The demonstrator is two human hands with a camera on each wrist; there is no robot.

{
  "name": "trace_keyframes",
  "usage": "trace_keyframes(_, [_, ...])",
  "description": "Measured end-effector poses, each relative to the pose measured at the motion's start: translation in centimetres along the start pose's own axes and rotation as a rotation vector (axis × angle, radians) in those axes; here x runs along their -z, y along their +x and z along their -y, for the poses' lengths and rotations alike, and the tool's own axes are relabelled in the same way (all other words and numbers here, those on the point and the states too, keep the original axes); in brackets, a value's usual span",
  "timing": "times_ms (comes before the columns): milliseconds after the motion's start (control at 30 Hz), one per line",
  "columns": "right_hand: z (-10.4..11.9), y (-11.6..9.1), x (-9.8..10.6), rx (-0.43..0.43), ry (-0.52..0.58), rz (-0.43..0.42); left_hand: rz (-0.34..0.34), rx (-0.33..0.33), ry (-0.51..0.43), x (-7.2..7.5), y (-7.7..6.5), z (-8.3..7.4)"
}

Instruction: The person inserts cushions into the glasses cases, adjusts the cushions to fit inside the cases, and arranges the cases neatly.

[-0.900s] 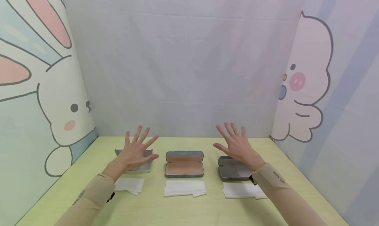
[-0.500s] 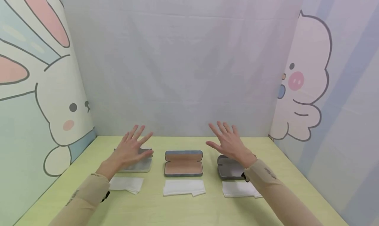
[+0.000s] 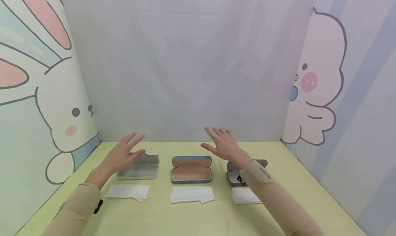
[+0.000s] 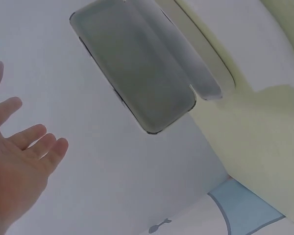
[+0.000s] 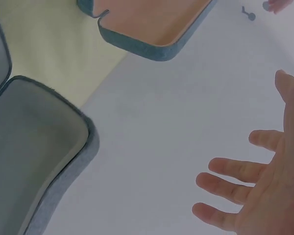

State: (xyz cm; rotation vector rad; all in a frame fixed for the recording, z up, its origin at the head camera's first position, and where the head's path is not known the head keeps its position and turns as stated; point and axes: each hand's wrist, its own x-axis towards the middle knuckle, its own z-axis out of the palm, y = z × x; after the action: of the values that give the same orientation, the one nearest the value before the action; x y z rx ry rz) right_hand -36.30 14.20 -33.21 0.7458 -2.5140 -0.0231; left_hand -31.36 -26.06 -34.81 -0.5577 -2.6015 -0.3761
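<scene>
My left hand (image 3: 120,155) hovers at the left, fingers spread and holding nothing, overlapping a light grey glasses case (image 3: 139,171) that lies with its lid raised. That case (image 4: 137,68) also shows in the left wrist view, apart from the fingers. My right hand (image 3: 224,145) is raised between the middle and right cases, its fingers loosely extended around nothing. A blue-grey glasses case (image 3: 191,175) with a peach lining stands open in the middle. At the right a dark grey glasses case (image 3: 260,163) is open too, partly hidden by my right wrist and sleeve.
In front of the cases lie three folded white cloths, a left cloth (image 3: 128,191), a middle cloth (image 3: 191,194) and a right cloth (image 3: 244,195). The pale yellow table (image 3: 173,218) ends at a grey curtain (image 3: 185,74) behind, with cartoon-printed panels on both sides.
My left hand has moved left and turned, uncovering more of the light grey case. My right hand has shifted left, away from above the dark grey case toward the middle.
</scene>
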Motion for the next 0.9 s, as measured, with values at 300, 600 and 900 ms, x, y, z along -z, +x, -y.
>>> trace_keyframes(300, [2.3,1.4,-0.2,0.033,0.069,0.045,-0.003,0.016,0.011,1.9,-1.5,1.9])
trace_keyframes(600, [5.0,2.5,-0.3,0.078,0.168,0.075,-0.031,0.019,-0.063,2.5,-3.1,4.0])
trace_keyframes(900, [8.6,3.4,-0.6,0.132,0.29,0.07,0.004,0.061,-0.136,3.6,-4.6,5.4])
